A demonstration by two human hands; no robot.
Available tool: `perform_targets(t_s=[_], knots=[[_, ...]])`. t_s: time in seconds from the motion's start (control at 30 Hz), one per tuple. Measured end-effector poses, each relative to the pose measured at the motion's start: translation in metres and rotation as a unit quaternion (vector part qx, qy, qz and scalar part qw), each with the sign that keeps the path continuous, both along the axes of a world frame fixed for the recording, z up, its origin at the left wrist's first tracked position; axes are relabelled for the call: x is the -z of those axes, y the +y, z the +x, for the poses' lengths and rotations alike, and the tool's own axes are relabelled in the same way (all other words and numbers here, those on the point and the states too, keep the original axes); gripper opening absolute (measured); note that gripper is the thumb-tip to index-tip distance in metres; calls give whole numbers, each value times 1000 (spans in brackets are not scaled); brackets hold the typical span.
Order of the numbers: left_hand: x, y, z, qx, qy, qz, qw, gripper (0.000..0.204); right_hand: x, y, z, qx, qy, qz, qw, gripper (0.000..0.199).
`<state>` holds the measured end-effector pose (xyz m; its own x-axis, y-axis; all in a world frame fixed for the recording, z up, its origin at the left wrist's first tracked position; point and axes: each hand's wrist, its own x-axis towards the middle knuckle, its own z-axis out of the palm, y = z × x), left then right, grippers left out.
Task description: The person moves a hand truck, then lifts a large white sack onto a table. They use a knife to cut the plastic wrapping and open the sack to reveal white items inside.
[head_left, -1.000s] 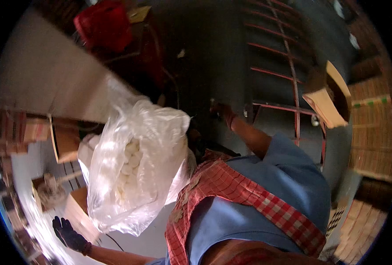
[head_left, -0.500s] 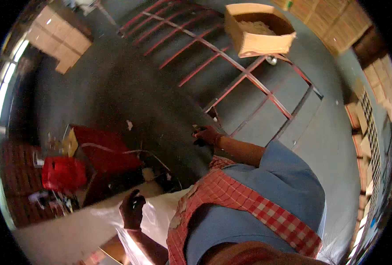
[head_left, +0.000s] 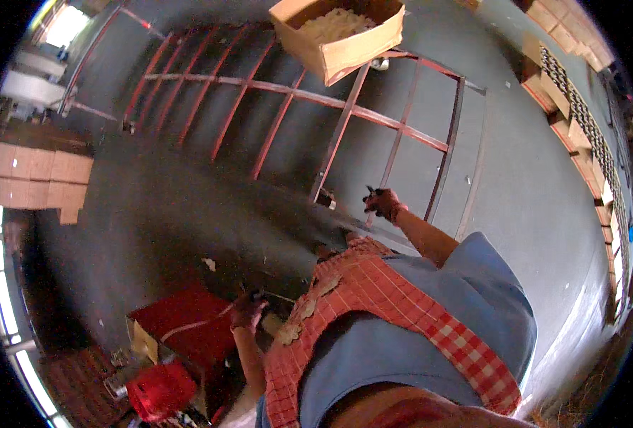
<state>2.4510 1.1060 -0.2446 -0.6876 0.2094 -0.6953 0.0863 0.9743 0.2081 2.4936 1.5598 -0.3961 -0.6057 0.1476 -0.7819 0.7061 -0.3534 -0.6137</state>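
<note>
My left hand [head_left: 248, 312] hangs low by my apron, beside a dark red box-shaped unit [head_left: 188, 317] with a pale cord across it. Its fingers are loosely bent and apart, and I see nothing held. My right hand [head_left: 382, 205] is out in front of me, above the near edge of a red metal frame [head_left: 352, 108] on the floor. Its fingers are spread and partly curled, with dark fingertips, and no held thing can be made out. I wear a red checked apron [head_left: 373, 285] over a blue top.
An open cardboard box [head_left: 359, 53] with pale loose material stands on the frame's far side. Stacked cartons [head_left: 42, 178] are at the left. A bright red rounded object [head_left: 161, 392] lies at lower left. Cartons and dark-patterned trays [head_left: 580, 118] line the right. A pale scrap [head_left: 209, 264] lies on the floor.
My view has turned leftward and my body has moved forward from the pale plastic-covered surface. My left hand is now over by the red unit; my right hand stays outstretched.
</note>
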Motion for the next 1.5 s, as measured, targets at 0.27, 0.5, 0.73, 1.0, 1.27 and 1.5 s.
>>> perform_targets(t_s=[0.27, 0.5, 0.73, 1.0, 1.27, 1.5], knots=[[100, -32, -99, 226, 42, 58, 972, 29, 69, -28, -16, -418, 16, 485, 768, 13], [215, -30, -233, 438, 163, 242, 850, 26, 14, -31, -18, -103, 22, 397, 912, 24], [133, 104, -263, 216, -4, 185, 959, 51, -6, -39, 59, 50, -59, 282, 956, 23], [142, 227, -266, 231, 16, 97, 968, 69, 13, -26, 139, 170, -83, 175, 966, 20], [93, 383, -327, 280, 79, 162, 943, 54, 103, -45, 233, 357, -79, 31, 930, 24], [98, 516, -395, 310, 165, 156, 923, 61, 62, -109, 238, 455, -238, -128, 848, 26]])
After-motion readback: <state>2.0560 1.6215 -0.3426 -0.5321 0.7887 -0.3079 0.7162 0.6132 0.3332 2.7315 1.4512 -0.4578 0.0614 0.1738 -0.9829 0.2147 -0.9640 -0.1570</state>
